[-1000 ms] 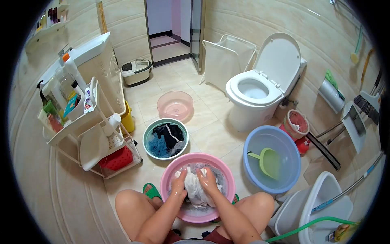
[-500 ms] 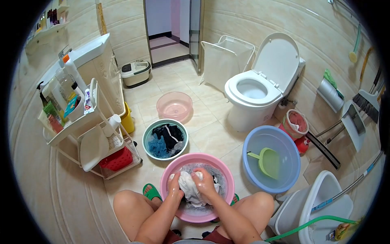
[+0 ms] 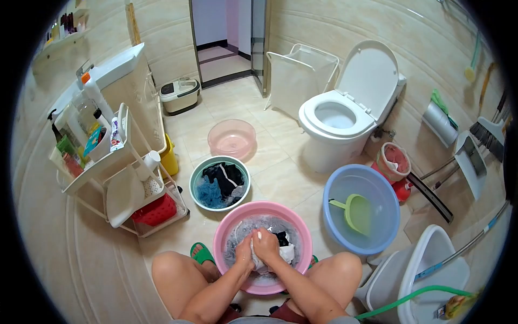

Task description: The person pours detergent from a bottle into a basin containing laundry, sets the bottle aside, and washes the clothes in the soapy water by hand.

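Observation:
Between my knees stands a pink basin (image 3: 223, 220) of soapy water. Inside it lies wet white cloth (image 3: 287, 252) with a black part (image 3: 281, 238); whether these are one garment I cannot tell. My left hand (image 3: 244, 250) and my right hand (image 3: 265, 245) are pressed together over the middle of the basin, both closed on the white cloth. Most of the gripped cloth is hidden by my fingers. Just beyond, a green-rimmed basin (image 3: 192, 190) holds dark and blue clothes (image 3: 216, 186) in water.
To the right, a blue basin (image 3: 332, 227) holds water and a green dipper (image 3: 357, 215). An empty-looking pale pink basin (image 3: 232, 139) sits farther off. A shelf cart (image 3: 97, 186) stands left, a toilet (image 3: 337, 121) back right, and a white tub with a green hose (image 3: 410, 297) front right.
My hands have come closer together and slightly lower, bunching the white cloth between them. Part of the cloth now spreads to the right in the water, with the black part more visible.

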`<state>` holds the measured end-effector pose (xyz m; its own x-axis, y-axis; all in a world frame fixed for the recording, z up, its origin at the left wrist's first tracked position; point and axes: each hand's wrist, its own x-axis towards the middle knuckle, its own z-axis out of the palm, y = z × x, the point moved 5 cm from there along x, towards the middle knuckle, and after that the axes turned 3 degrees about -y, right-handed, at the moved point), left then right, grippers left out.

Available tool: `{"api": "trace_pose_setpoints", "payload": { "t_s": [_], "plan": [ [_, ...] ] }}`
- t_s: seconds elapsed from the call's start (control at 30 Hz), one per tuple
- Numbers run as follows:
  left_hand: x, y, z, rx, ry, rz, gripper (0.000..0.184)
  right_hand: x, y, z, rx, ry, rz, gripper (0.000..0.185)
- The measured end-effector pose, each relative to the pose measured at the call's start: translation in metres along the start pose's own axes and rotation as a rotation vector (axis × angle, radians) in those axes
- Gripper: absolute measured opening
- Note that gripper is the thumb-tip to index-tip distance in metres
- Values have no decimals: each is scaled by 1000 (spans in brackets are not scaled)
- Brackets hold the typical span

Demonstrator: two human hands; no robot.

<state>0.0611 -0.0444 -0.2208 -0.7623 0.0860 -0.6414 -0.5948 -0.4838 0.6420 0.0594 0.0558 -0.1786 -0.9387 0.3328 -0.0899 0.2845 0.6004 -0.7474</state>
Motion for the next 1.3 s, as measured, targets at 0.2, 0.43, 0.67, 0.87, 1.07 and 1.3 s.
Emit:
{"api": "trace_pose_setpoints", "payload": {
  "t_s": [0.2, 0.43, 0.67, 0.87, 1.07, 1.3],
  "plan": [
    [55, -5, -31, -35, -135, 62, 28, -36, -48, 0, 143, -16, -326, 22],
    [4, 1, 8, -35, -131, -106, 31, 7, 7, -7, -19, 19, 58, 26],
    [9, 47, 12, -55, -235, 90, 29, 11, 23, -11, 423, -137, 180, 39],
    [39, 39, -16, -157, -80, 61, 27, 4, 15, -8, 504, -86, -65, 24],
    [95, 14, -59, -151, -166, 104, 26, -48, -58, -10, 289, 51, -494, 17],
    [14, -3, -11, -19, -11, 146, 23, -17, -32, -9, 96, 53, -52, 19]
  ]
}}
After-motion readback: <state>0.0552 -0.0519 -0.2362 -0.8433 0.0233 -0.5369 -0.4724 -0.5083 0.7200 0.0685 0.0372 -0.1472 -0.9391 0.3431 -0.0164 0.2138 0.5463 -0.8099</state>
